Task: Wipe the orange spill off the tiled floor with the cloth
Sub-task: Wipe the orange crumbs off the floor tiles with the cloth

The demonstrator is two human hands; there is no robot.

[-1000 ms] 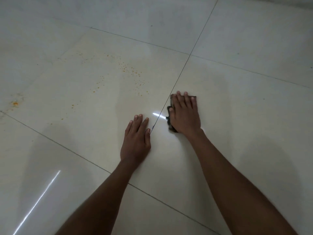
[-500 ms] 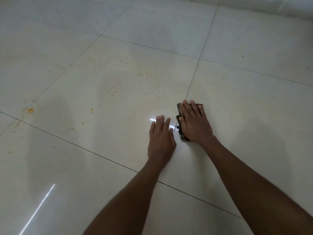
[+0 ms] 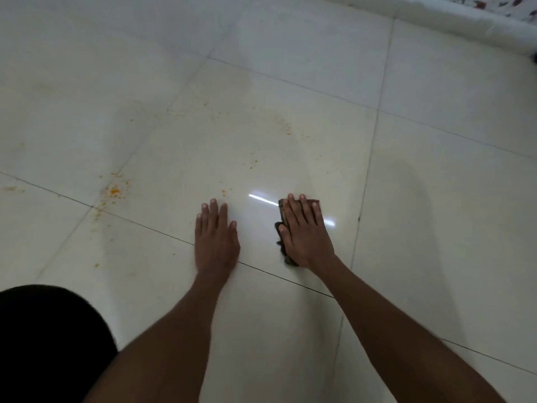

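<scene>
Her right hand pressed flat, grip released, on the dark crumpled cloth; left hand lay splayed on the glossy cream tiled floor, orange spill specks nearby.

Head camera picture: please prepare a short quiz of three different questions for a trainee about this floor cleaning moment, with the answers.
1. True or false: the right hand lies flat on the dark cloth.
2. Multiple choice: where is the densest orange spill patch? A) under the cloth B) to the left of the left hand, near a tile joint C) against the far wall
3. Fill in: the left hand rests flat and empty on the ___.

Key: 1 true. 2 B. 3 tiled floor.
</scene>
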